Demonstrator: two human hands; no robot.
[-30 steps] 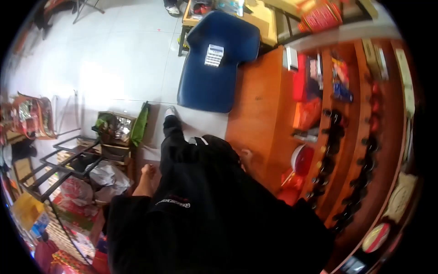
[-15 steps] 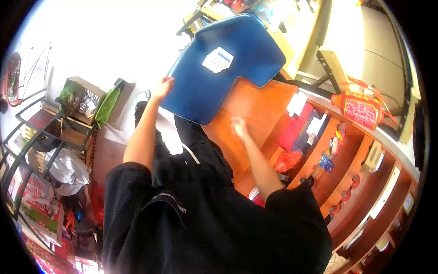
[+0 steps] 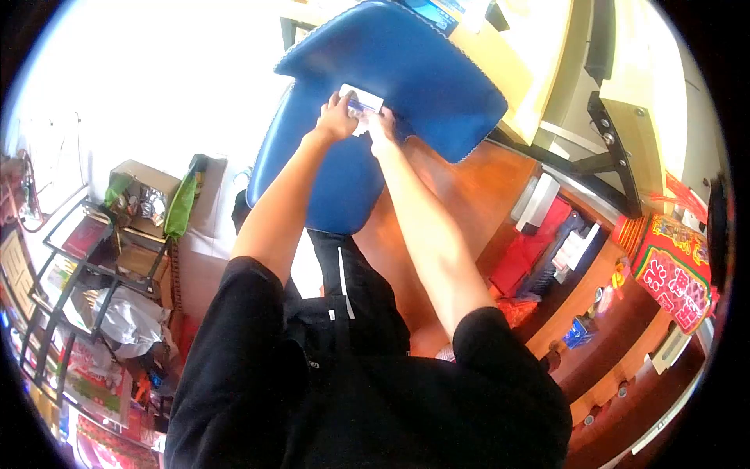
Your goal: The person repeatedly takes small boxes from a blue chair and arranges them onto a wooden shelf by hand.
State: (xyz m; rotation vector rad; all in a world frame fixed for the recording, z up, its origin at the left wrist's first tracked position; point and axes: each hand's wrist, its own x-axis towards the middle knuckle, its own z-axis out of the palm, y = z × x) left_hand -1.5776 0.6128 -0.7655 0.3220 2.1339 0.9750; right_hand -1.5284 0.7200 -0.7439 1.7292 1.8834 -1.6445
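Hiding part of the calculator, left hand and right hand seem clamped on it.

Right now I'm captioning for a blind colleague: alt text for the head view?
A person's left hand and right hand touch a white calculator on or just above a blue chair. Brown shelves are at right, a cardboard box at left.

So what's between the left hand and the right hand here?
In the head view, a white calculator is between the left hand and right hand, over the blue chair.
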